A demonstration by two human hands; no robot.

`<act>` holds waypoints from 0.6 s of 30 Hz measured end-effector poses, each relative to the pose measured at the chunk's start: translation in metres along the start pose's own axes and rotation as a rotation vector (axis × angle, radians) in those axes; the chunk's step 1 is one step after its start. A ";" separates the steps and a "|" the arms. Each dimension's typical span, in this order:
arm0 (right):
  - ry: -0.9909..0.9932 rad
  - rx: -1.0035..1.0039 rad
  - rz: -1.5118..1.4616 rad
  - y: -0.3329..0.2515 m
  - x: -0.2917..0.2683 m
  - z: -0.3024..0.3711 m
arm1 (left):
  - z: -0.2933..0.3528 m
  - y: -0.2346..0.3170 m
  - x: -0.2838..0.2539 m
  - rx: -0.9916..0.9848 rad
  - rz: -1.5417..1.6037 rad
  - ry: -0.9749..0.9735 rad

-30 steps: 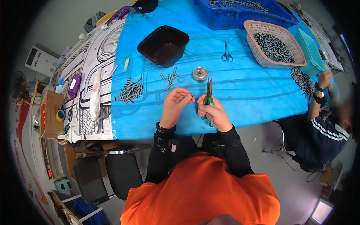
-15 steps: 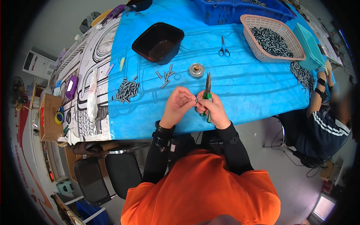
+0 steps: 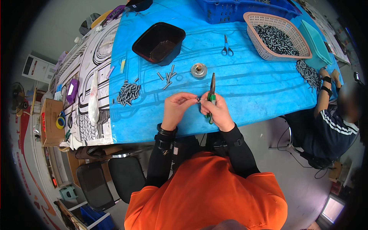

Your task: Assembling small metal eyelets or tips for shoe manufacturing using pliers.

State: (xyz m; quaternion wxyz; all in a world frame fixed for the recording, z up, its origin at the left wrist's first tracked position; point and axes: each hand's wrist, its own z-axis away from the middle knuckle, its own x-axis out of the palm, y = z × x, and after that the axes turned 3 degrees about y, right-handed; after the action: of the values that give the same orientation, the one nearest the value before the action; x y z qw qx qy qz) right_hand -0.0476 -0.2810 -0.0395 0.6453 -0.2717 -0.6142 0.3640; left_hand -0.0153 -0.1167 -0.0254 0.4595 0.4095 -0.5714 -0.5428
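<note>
My right hand (image 3: 216,108) is closed around green-handled needle-nose pliers (image 3: 212,83), whose jaws point away from me and look nearly closed. Beside it, my left hand (image 3: 178,107) pinches a small dark piece (image 3: 198,99) between thumb and fingertips. The fingertips of both hands almost meet there, and the piece is too small to make out. Just beyond them stands a round metal burner-like pot (image 3: 199,70). Several loose grey tube pieces (image 3: 167,78) lie to its left, and a heap of short grey tubes (image 3: 128,93) sits farther left.
A black basin (image 3: 160,44) stands behind the loose pieces. Blue scissors (image 3: 227,46) lie near a pink basket (image 3: 276,36) full of grey pieces. A teal basket (image 3: 315,44), a blue crate (image 3: 237,11) and another pile (image 3: 308,74) are beyond, with a co-worker's hands at that pile.
My left hand has brought its fingers closer together in a pinch on the small piece by the pliers. The pliers have stayed in my right hand. The co-worker's hands have shifted near the pile.
</note>
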 end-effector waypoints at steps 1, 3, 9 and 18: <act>0.008 0.004 0.005 -0.001 0.000 0.000 | 0.000 0.003 0.001 0.001 -0.017 -0.024; 0.015 0.010 0.010 -0.001 0.001 0.001 | 0.000 0.006 0.002 0.002 -0.035 -0.047; 0.056 0.006 0.020 -0.002 0.004 0.001 | 0.000 0.009 0.000 -0.107 0.081 -0.121; 0.013 -0.006 0.044 0.002 0.001 -0.001 | -0.002 0.009 -0.001 -0.145 0.063 -0.094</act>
State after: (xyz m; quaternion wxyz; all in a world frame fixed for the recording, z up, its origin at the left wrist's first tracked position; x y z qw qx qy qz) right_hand -0.0470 -0.2790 -0.0402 0.6403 -0.2894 -0.6051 0.3744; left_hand -0.0133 -0.1156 -0.0170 0.4773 0.3310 -0.5640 -0.5869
